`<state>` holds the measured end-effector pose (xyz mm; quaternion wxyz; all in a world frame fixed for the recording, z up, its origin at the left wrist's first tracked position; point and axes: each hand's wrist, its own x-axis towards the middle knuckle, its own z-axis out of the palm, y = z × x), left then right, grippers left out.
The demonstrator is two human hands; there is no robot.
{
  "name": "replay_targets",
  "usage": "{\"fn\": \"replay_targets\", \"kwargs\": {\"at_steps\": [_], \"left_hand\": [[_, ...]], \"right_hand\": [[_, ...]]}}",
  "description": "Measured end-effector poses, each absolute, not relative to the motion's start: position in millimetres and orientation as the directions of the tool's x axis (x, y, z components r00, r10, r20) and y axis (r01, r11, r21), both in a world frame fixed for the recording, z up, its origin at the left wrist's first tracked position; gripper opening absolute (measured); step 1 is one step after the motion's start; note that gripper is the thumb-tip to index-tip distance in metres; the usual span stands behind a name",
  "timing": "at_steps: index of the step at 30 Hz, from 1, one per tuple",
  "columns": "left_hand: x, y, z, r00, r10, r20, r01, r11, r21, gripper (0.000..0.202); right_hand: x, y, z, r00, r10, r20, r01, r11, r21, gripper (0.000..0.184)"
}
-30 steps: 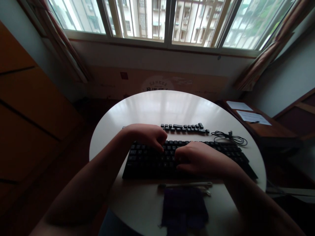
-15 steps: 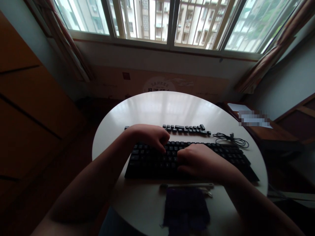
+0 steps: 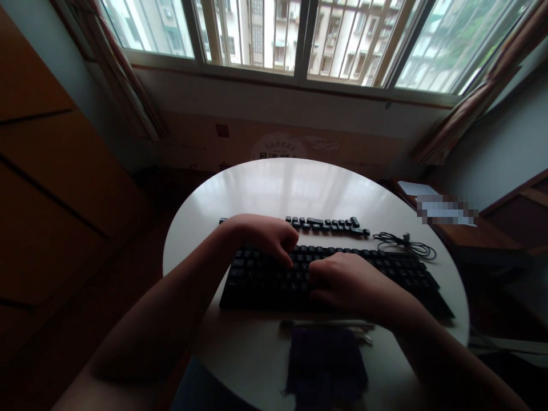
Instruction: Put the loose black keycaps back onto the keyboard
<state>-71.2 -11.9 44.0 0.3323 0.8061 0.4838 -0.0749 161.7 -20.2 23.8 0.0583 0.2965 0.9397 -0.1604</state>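
A black keyboard point(image 3: 261, 297) lies across the white round table. Over its upper middle is my left hand point(image 3: 269, 237), fingers curled and thumb pointing down at the keys. My right hand point(image 3: 340, 277) is closed beside it to the right, knuckles up, low over the middle keys. Whatever either set of fingers may hold is hidden. Loose keycaps point(image 3: 327, 225) stand in two rows behind the keyboard, partly covered by my left hand. Nearer me are a thin brush point(image 3: 325, 323) with dark bristles and a dark purple cloth point(image 3: 327, 365).
A coiled black cable point(image 3: 406, 245) lies behind the keyboard's right part. The table's round edge point(image 3: 171, 228) curves close on the left. To the right, papers point(image 3: 445, 208) rest on a brown wooden surface. A barred window point(image 3: 299, 40) is beyond the table.
The whole view has shifted slightly, so everything appears a little further right. Both hands keep nearly the same pose over the keyboard.
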Motion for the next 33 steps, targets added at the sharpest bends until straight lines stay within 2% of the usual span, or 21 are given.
{"fn": "replay_targets", "kwargs": {"at_steps": [14,23,33], "left_hand": [[-75,-10,41,0.545,0.725,-0.422,0.809,-0.321,0.492,0.031],[-75,-7,39,0.554,0.720,-0.419,0.802,-0.326,0.501,0.032],[-74,-5,37,0.547,0.715,-0.435,0.806,-0.311,0.503,0.034]], "right_hand": [[166,-21,25,-0.810,0.541,-0.225,0.586,0.735,-0.342,0.006],[159,-26,26,-0.751,0.610,-0.255,0.655,0.737,-0.166,0.009],[151,-34,27,-0.767,0.572,-0.291,0.606,0.794,-0.038,0.011]]}}
